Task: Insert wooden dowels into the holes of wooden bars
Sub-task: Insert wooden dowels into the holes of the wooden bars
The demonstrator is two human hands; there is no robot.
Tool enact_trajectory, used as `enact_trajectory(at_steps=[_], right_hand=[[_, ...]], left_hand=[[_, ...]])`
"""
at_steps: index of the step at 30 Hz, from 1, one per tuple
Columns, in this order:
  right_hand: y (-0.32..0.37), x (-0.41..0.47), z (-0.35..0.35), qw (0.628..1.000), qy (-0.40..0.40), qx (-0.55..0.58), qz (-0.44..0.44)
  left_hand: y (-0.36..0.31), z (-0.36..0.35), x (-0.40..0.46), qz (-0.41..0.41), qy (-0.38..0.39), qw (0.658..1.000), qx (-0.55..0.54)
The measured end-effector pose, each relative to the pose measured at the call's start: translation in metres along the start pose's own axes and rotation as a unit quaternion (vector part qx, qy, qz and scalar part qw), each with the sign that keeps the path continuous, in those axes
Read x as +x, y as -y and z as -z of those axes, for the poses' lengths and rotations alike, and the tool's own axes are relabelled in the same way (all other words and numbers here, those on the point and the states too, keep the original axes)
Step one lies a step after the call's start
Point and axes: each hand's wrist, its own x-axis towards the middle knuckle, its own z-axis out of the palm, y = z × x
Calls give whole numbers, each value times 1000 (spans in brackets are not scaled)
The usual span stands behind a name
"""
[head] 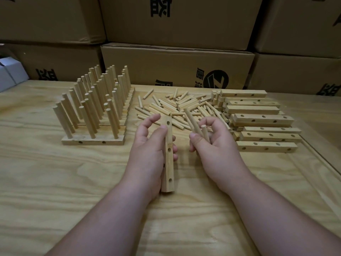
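Note:
My left hand (147, 152) grips a wooden bar (168, 163) lengthwise, pointing away from me, its three holes facing up and empty. My right hand (212, 145) holds two or three wooden dowels (195, 124) pinched between thumb and fingers, their tips pointing up and away, just right of the bar's far end. Behind the hands lies a loose pile of dowels (177, 106). Empty bars (265, 122) are stacked at the right. Finished bars with upright dowels (96, 104) stand in rows at the left.
The work surface is a plywood table (73, 182) with a raised edge strip (321, 167) at the right. Stacked cardboard boxes (177, 65) wall off the back. A small white box (9, 72) sits at the far left.

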Motion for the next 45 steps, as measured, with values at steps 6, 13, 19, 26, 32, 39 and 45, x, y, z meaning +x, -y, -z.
enact_trajectory(at_steps=[6,13,19,26,32,39,45], right_hand=[[2,3,3,999,11,44,-8],[1,3,3,998,26,55,6],[-1,5,4,994,20,104,-30],[-4,10,11,987,-1,151,-61],[-7,12,12,985,-8,157,-72],[-1,11,17,965,23,252,-61],[-2,11,16,972,6,229,-50]], left_hand=[[-2,-1,-2,-4,-13,1000,4],[-3,-2,-2,18,5,1000,-5],[-3,-1,-1,12,-18,1000,-16],[-5,1,0,78,-37,995,-47],[-7,-1,-1,75,-28,995,-53],[-5,-1,0,52,-25,998,-24],[-3,1,0,53,-14,998,-13]])
